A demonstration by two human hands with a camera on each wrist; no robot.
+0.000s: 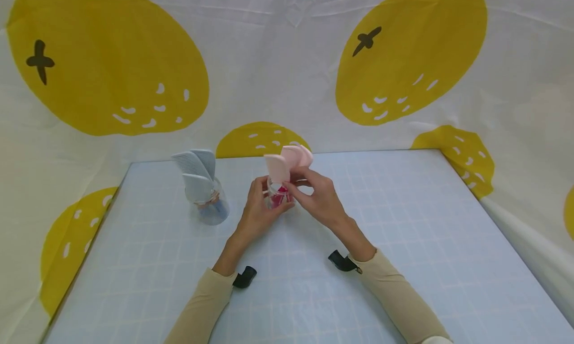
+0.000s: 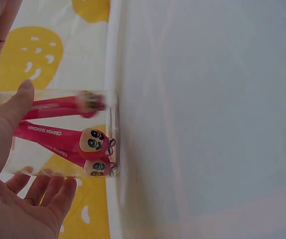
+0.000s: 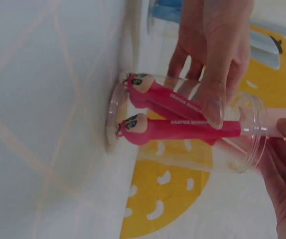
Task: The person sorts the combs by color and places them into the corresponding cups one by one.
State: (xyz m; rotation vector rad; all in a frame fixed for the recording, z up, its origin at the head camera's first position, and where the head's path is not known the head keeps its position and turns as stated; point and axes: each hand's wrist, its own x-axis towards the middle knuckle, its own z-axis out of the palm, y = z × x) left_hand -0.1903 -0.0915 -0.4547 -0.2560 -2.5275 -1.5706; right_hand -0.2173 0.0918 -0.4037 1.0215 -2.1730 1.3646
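Observation:
In the head view a clear jar (image 1: 272,201) stands on the table with several pink combs (image 1: 293,155) in it, heads above the rim. Their red handles (image 2: 53,134), printed with lettering and ending in small cartoon faces, show through the wall in the left wrist view. My left hand (image 1: 258,215) grips the jar from the left, thumb across its near side. At the rim, my right hand (image 1: 322,198) pinches the front pink comb (image 1: 277,168) just below its head. That comb's red handle (image 3: 193,129) is inside the jar in the right wrist view.
Left of my hands stands a second clear jar (image 1: 217,212) holding several light blue combs (image 1: 197,169). The table (image 1: 287,294) has a pale blue checked cover. A white cloth (image 1: 278,60) with yellow fruit shapes hangs behind and around the table.

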